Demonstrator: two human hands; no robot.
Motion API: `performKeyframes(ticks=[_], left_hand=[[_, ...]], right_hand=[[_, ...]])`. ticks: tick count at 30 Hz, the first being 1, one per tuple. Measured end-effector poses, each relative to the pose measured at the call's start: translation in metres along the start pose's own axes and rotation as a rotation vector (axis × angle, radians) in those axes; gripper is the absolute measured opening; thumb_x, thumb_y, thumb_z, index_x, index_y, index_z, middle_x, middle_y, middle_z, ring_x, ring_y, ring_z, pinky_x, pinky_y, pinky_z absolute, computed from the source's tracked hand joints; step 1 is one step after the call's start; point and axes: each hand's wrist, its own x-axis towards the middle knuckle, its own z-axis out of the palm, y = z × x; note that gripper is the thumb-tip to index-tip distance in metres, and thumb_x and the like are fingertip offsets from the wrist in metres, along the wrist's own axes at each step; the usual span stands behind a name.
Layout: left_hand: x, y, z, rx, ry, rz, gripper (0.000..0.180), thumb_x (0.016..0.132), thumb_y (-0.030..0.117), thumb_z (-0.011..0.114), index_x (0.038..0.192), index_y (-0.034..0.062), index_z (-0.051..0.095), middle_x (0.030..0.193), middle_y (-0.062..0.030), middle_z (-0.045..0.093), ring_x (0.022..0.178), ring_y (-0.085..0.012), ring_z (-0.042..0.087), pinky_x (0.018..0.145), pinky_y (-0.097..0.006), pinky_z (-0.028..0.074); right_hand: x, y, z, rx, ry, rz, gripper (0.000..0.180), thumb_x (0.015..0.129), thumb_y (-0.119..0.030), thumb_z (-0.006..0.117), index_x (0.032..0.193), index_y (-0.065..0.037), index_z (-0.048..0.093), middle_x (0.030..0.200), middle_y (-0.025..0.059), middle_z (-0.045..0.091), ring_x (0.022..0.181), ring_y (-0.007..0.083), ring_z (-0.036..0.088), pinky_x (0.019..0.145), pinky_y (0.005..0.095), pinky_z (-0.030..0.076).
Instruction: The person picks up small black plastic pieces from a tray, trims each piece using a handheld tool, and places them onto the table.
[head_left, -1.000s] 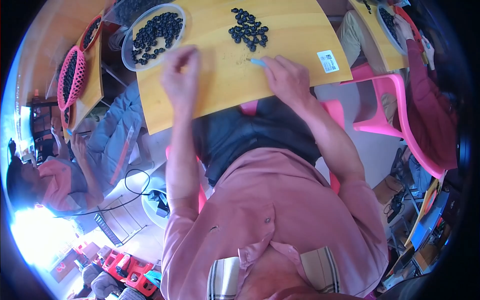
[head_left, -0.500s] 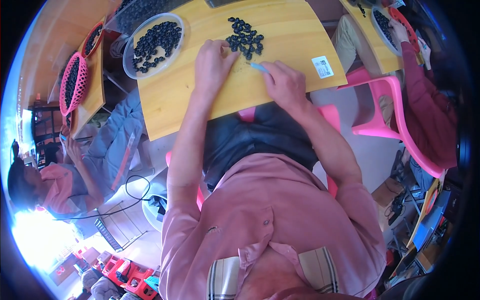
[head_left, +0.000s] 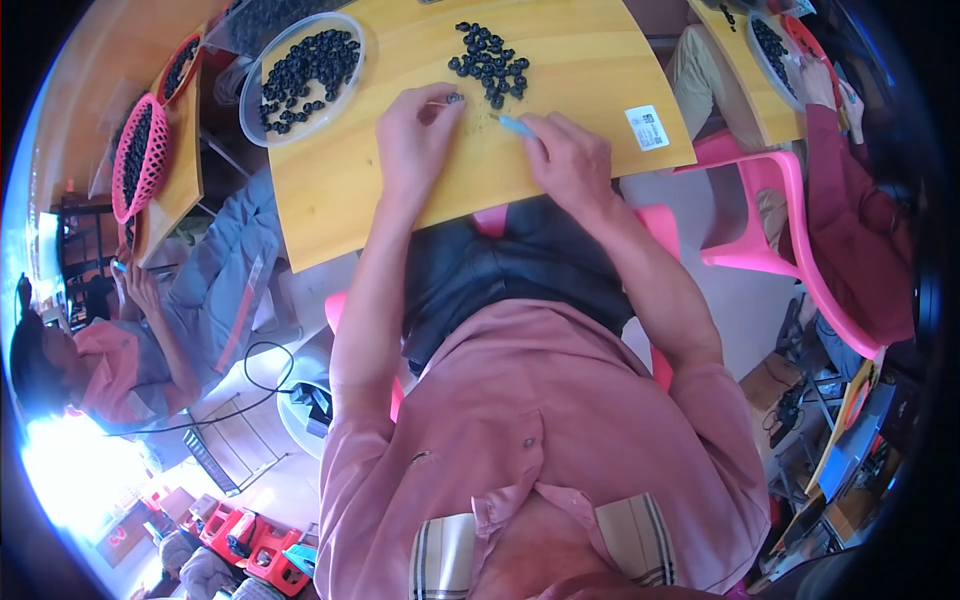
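While left hand [head_left: 415,135] fingers pinch a small black ring [head_left: 455,99], loose pile [head_left: 490,62] just beyond, right hand [head_left: 570,160] fingers pinching blue tool [head_left: 515,125].

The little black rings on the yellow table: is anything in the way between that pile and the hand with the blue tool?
Nothing visible blocks it. The right hand holds a small blue tool just below the loose pile of black rings, with only bare yellow table between them. The left hand sits off to the side, pinching one ring.

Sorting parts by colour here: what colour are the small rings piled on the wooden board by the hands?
Black, seen in the head view: the small rings lie loose on the yellow-brown wooden board.
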Motion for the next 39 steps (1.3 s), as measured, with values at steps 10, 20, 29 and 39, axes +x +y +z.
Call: performKeyframes(ticks=[10,20,29,39], left_hand=[[-0.041,-0.015,0.009,-0.348,0.033,-0.067,0.021,0.091,0.003,0.079,0.112,0.0011,0.078,0.099,-0.0073,0.069,0.083,-0.013,0.063,0.079,-0.027,0.053],[-0.046,-0.021,0.012,-0.342,0.008,-0.057,0.024,0.09,0.002,0.081,0.113,0.001,0.075,0.1,-0.0043,0.07,0.084,-0.0104,0.064,0.079,-0.025,0.054],[-0.046,-0.015,0.01,-0.285,-0.059,-0.029,0.034,0.092,-0.006,0.078,0.125,-0.002,0.069,0.104,-0.004,0.068,0.089,-0.0082,0.065,0.082,-0.022,0.055],[-0.046,-0.015,0.011,-0.392,-0.06,-0.109,0.031,0.09,-0.002,0.08,0.119,0.0,0.071,0.103,-0.0046,0.07,0.089,-0.0102,0.066,0.083,-0.024,0.056]], right_hand=[[-0.001,-0.003,0.003,-0.022,-0.016,-0.05,0.014,0.088,-0.012,0.077,0.102,-0.012,0.074,0.078,0.0061,0.066,0.069,0.0294,0.069,0.058,0.0416,0.054],[-0.001,-0.01,0.002,-0.114,-0.006,-0.222,0.016,0.085,-0.01,0.077,0.101,-0.01,0.074,0.073,0.0039,0.059,0.067,0.0228,0.067,0.056,0.0378,0.053],[-0.004,-0.009,0.003,-0.104,-0.041,-0.214,0.025,0.081,-0.007,0.079,0.105,-0.011,0.075,0.076,0.0052,0.061,0.068,0.0263,0.067,0.057,0.0389,0.053],[-0.002,-0.009,0.006,-0.14,-0.006,-0.269,0.012,0.086,-0.011,0.075,0.098,-0.009,0.071,0.071,0.0038,0.056,0.063,0.0211,0.065,0.053,0.0364,0.053]])
